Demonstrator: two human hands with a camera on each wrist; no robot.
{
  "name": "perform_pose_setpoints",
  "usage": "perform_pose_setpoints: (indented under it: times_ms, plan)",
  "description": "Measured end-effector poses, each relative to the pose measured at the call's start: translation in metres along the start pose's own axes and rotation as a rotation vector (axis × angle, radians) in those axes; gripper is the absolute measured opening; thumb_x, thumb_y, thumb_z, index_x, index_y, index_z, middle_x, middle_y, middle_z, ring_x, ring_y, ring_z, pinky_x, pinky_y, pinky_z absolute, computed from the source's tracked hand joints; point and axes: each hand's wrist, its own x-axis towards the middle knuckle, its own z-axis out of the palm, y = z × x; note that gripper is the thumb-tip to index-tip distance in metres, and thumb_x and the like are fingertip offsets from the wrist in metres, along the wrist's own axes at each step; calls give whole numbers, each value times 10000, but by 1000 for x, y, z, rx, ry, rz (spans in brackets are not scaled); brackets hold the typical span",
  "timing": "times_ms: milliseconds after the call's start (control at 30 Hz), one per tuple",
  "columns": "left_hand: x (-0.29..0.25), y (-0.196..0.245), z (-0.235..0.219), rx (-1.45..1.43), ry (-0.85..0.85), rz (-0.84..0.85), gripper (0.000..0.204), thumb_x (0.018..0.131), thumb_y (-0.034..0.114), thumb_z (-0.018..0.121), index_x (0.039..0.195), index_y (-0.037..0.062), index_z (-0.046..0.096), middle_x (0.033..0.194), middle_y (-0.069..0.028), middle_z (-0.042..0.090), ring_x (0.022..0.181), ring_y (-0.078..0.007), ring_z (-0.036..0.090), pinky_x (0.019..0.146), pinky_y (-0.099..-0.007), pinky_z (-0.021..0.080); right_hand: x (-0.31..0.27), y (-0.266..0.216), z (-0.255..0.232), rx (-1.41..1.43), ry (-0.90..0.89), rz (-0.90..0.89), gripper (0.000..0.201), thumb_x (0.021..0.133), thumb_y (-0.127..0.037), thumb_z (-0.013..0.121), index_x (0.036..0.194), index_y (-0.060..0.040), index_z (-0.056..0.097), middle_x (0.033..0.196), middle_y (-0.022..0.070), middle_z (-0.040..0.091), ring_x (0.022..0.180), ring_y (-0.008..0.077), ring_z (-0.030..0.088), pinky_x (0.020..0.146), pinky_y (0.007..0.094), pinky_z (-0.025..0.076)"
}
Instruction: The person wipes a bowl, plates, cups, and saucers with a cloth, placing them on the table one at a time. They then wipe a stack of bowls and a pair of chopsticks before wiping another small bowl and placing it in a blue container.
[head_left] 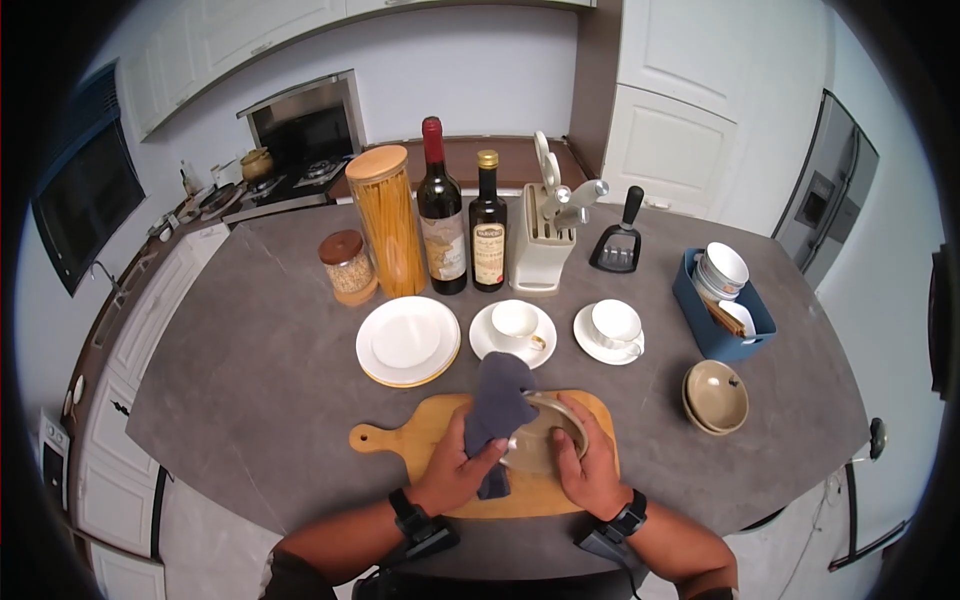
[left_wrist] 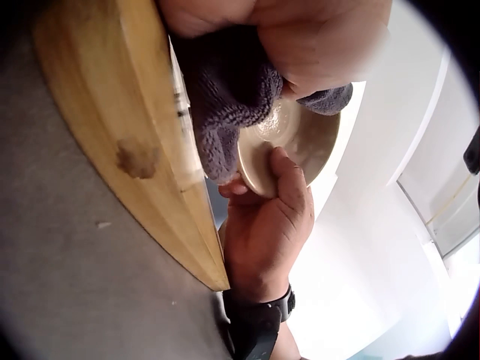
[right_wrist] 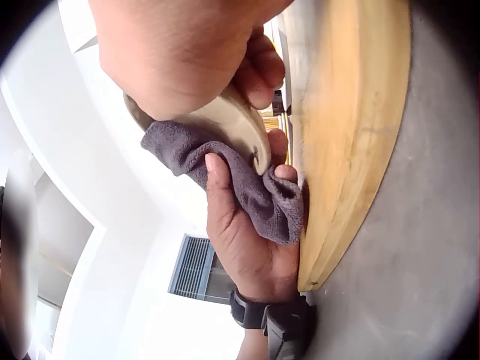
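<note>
My left hand (head_left: 452, 475) grips a dark purple-grey cloth (head_left: 497, 400), thumb on top, with the cloth draped over the near-left rim of a beige bowl (head_left: 535, 457). On the bowl's other side, my right hand (head_left: 597, 468) holds the rim, its thumb inside. The bowl is tilted and held over a wooden cutting board (head_left: 425, 425). In the left wrist view the glossy inside of the bowl (left_wrist: 319, 142) shows beside the cloth (left_wrist: 232, 82). Seen from the right wrist, the cloth (right_wrist: 247, 184) is bunched between the left thumb and the bowl's edge.
Beyond the board stand stacked white plates (head_left: 408, 340) and two cups on saucers (head_left: 515, 325). Stacked beige bowls (head_left: 717, 397) sit right, near a blue bin (head_left: 735, 345) of dishes. Behind are a pasta jar (head_left: 388, 225), bottles (head_left: 442, 225) and a knife block (head_left: 540, 255).
</note>
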Motion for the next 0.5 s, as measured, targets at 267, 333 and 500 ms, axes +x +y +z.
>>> perform_pose_setpoints:
  times_ms: [267,333,500]
  plan:
    - [4,-18,-13,124,-39,66,488,1067,82,657,1510,21,462,1303,-71,637,1134,-106,627,961,-305,550,7,8,-1,39,-115,-30,481,1055,-103,627,1505,29,521,1315,232,693,1188,345,696,1039,385,519]
    - [2,-2,-14,69,-52,-85,498,1065,70,655,1518,29,453,1295,-69,636,1097,-96,638,911,-299,572,3,15,0,-3,-109,-40,475,1060,-98,617,1508,27,521,1311,224,696,1185,333,697,1034,382,520]
    - [3,-11,-8,-105,-58,-68,511,1058,89,667,1514,49,439,1121,-64,665,867,-93,678,763,-287,581,1,15,9,-111,0,-127,463,1077,-94,590,1514,35,513,1317,214,692,1195,312,690,1021,374,523]
